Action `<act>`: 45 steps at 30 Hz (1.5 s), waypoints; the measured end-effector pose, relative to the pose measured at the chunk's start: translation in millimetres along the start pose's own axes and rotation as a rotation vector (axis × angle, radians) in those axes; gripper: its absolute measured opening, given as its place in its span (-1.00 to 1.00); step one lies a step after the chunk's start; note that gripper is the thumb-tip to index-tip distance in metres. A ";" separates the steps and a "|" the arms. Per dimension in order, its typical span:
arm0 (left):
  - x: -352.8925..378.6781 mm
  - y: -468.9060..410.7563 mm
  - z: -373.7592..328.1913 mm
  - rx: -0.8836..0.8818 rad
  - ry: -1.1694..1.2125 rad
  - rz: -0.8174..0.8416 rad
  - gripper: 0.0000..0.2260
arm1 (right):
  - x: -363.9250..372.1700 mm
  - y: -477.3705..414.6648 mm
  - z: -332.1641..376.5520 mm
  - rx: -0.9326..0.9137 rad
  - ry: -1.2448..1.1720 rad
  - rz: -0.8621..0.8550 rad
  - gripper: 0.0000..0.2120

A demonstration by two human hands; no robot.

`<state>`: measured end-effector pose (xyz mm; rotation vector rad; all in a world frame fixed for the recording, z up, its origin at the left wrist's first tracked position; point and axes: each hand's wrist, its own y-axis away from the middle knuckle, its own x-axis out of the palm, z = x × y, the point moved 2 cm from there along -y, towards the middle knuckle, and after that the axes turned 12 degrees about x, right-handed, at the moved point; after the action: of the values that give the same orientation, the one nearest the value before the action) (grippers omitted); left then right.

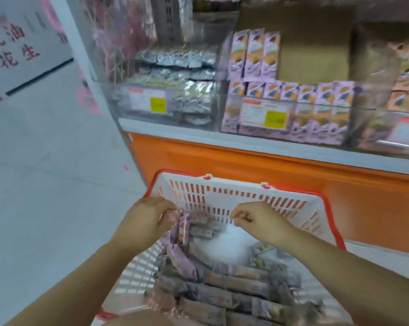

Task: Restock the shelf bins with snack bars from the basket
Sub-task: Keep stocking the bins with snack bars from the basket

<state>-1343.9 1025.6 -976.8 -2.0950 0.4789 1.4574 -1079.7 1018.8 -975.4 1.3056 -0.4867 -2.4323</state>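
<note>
Snack bars are hanging in the left hand's curled grip at the basket's left wall; right hand is hovering curled, hold unclear.

The left hand grips purple snack bars inside the white basket. The right hand is curled beside it, its hold unclear.
</note>
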 end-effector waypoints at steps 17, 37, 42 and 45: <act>31.6 34.7 48.5 -0.115 0.044 -0.054 -0.79 | 184.0 -74.9 36.9 -0.163 0.363 0.637 -0.71; -103.6 -32.5 -39.3 -0.317 0.576 0.039 -0.77 | -49.0 46.8 77.4 -0.444 -0.050 -0.254 -0.69; -145.1 -49.5 -115.3 -0.327 1.020 0.165 -0.70 | -82.0 111.1 83.6 -0.811 0.257 -0.560 -0.61; -149.7 -50.1 -150.2 -0.208 1.110 0.327 -0.78 | -99.4 135.4 74.5 -0.902 0.321 -0.700 -0.58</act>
<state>-1256.4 971.4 -784.8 -2.9723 1.1372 0.3256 -1072.9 953.5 -803.8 1.4818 1.1928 -2.3000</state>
